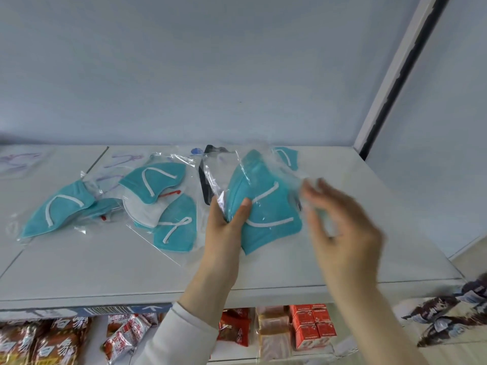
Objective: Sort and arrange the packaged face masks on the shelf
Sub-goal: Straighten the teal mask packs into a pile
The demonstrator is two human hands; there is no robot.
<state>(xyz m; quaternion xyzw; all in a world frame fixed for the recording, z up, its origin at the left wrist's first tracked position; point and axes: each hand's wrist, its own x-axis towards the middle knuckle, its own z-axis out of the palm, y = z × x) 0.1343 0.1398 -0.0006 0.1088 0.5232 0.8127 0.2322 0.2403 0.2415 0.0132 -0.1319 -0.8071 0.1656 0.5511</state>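
Teal mask packet (266, 214) held over the right end of the shelf (105, 272), pinched in left hand (224, 230) grip; right hand (342, 225) blurred, grip unclear; slick wrap could slip, dropping onto loose packets (155, 180) nearby.

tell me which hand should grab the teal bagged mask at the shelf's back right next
Likely right: the right hand looks free and nearer the back teal plastic-bagged mask, while the left hand grips the large teal bagged mask.

Left hand (226, 227), centre frame, thumb pinching a packaged mask (266, 206) (white sleeve (179, 335) below); right hand (342, 222) beside it, blurred, fingers loosely curled.
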